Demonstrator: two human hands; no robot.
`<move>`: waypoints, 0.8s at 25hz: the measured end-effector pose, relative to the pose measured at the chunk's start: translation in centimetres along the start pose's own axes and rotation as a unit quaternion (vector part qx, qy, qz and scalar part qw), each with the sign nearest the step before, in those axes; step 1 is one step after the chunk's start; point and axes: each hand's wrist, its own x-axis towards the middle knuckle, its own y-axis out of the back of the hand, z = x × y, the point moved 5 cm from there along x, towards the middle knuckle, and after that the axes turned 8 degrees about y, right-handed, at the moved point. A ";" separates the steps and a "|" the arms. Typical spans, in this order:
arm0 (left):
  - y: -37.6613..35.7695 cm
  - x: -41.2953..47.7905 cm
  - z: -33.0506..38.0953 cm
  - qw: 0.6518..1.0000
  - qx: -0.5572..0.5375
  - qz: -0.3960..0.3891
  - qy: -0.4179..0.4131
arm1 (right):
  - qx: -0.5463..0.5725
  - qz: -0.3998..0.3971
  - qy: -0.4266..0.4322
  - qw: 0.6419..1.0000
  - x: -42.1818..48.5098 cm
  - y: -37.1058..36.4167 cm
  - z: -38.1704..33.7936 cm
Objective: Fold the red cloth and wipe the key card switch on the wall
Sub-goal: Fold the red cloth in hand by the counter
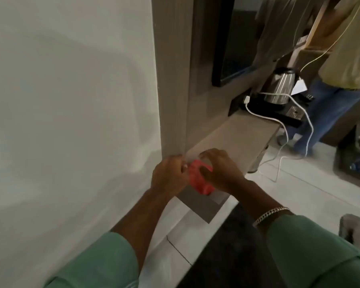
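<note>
The red cloth (197,179) is bunched small between both hands, over the near end of a light wooden shelf (237,129). My left hand (168,173) pinches its left edge, close to the corner where the white wall (71,100) meets a grey wood panel (173,80). My right hand (218,169) grips the cloth from the right, thumb pressed into it, a chain bracelet on the wrist. No key card switch shows in this view.
Farther along the shelf stand a steel kettle (279,88) on a black tray and a white charger cable (283,125) trailing to the floor. A dark-framed mirror (227,48) hangs above. Another person (341,69) stands at the right. A dark mat (227,256) lies below.
</note>
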 end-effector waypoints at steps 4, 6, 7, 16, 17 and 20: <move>-7.4 0.9 -2.7 0.989 -0.063 -0.022 0.129 | 0.011 -0.078 -0.030 0.996 -0.3 -6.0 3.7; -9.3 1.0 -3.0 0.964 -0.170 -0.010 0.205 | 0.030 -0.048 -0.020 0.998 -0.8 -7.4 4.4; -9.7 1.1 -3.2 0.940 -0.231 0.015 0.250 | 0.030 -0.026 -0.011 0.999 -1.0 -7.6 4.6; -4.3 -1.9 -3.8 0.745 -0.551 -0.032 0.374 | 0.106 0.028 0.051 0.993 -3.8 -5.3 -1.6; -2.7 -2.3 -3.6 0.748 -0.557 -0.052 0.357 | 0.111 0.039 0.066 0.991 -4.2 -4.8 -3.0; 5.0 -4.6 -2.9 0.751 -0.586 -0.102 0.287 | 0.142 0.095 0.139 0.975 -5.0 -2.0 -10.0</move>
